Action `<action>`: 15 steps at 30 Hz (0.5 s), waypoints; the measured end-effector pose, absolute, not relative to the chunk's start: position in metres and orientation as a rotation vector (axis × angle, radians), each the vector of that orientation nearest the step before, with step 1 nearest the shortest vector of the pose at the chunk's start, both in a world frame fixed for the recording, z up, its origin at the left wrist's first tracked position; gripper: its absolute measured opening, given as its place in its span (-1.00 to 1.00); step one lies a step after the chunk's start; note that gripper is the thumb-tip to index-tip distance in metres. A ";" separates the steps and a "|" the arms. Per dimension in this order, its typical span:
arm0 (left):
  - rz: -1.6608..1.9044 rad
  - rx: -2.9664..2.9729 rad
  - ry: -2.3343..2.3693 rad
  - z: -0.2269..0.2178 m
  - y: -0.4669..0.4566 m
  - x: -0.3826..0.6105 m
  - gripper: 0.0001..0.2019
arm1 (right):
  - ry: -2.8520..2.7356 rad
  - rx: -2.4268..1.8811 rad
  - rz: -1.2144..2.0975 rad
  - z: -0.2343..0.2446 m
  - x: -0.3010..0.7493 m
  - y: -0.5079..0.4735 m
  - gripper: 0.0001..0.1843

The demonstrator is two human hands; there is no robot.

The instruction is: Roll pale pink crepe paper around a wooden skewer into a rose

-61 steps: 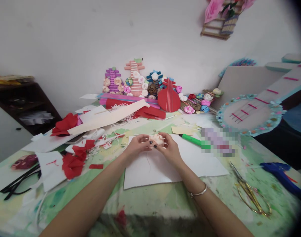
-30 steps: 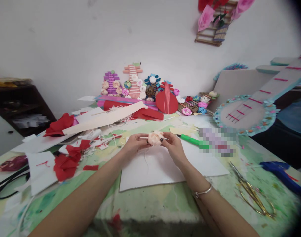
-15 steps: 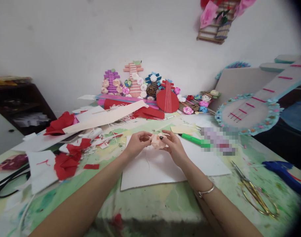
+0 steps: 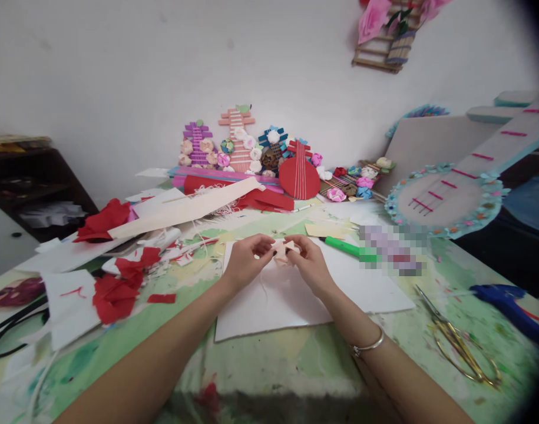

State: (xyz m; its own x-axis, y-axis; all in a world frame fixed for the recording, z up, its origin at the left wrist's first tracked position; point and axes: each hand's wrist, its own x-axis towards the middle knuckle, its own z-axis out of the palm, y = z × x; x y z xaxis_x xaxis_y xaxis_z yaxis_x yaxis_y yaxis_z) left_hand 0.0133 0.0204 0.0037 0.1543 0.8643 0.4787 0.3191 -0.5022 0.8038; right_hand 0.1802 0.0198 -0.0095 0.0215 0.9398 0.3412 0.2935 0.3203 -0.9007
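A small pale peach paper flower [image 4: 281, 253] is pinched between both hands above a white board [image 4: 269, 312]. My left hand [image 4: 248, 259] is closed on its left side, thumb and fingers at the petals. From the right, my right hand [image 4: 312, 262] grips the other edge with thumb and fingertips. A thin pale string [image 4: 264, 285] hangs below the flower on the left. The fingers partly hide the flower. Right of my right hand, a green pen-like tool [image 4: 349, 248] lies on the board's upper edge.
Gold-handled scissors [image 4: 457, 338] and a blue glue gun [image 4: 512, 306] lie at the right. Red paper scraps [image 4: 116, 294] and a long cream strip [image 4: 194, 206] lie left. Small decorated instrument models [image 4: 299, 174] stand by the wall. A larger blue-trimmed one [image 4: 446, 200] leans at the right.
My right-hand fingers have curled inward, and the thumb has shifted from the flower's front to its right edge. The petals look more spread. The flower stays at about the same place.
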 end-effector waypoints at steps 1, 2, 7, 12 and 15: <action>1.374 1.985 1.121 0.004 0.019 0.014 -0.85 | -1.509 -1.202 0.741 -0.010 0.180 0.020 -0.68; 1.401 2.065 1.106 0.004 0.018 0.015 -0.87 | -1.515 -1.221 0.735 -0.010 0.180 0.019 -0.68; 1.441 2.359 0.958 0.005 0.013 0.018 -0.89 | -1.513 -1.251 0.679 -0.008 0.179 0.018 -0.64; 1.447 2.525 0.861 -0.003 0.014 0.019 -0.86 | -1.548 -1.285 0.598 -0.005 0.179 0.016 -0.63; 1.497 2.557 0.908 -0.006 0.017 0.018 -0.83 | -1.526 -1.243 0.680 -0.003 0.179 0.015 -0.62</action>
State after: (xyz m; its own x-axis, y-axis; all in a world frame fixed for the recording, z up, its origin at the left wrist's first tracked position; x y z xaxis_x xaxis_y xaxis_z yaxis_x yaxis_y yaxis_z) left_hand 0.0178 0.0170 -0.0057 0.3616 0.5038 0.7845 0.4625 -0.8275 0.3183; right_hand 0.1790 0.0151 -0.0034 0.0413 0.9362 0.3491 0.3667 0.3109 -0.8769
